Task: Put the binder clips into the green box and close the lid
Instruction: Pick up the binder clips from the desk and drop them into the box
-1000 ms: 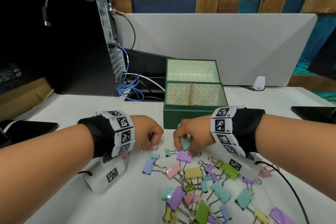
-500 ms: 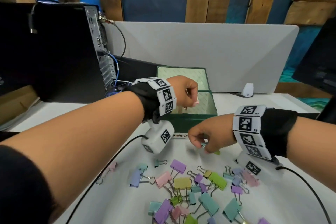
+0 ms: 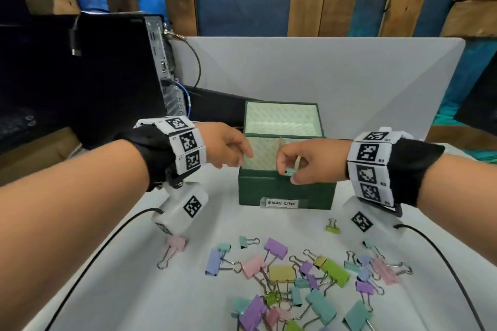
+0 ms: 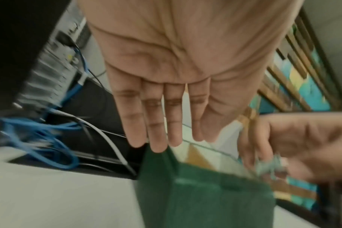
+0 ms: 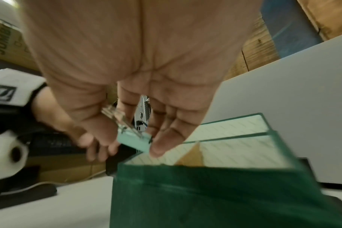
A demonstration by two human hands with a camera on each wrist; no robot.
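Note:
The green box stands open on the white table, its lid upright behind it and a cardboard divider inside. My right hand pinches a small teal binder clip just above the box's front rim; the same clip shows between thumb and fingers in the right wrist view. My left hand hovers at the box's left edge, fingers straight and empty. A pile of pastel binder clips lies on the table in front of the box.
A black computer tower with blue cables stands at the left. A grey partition rises behind the box. A lone green clip lies near the box's right front corner. Wrist camera cables trail across the table.
My right hand has lifted from the table with the teal clip up to the box's front rim. My left hand has opened and drawn back to the box's left edge.

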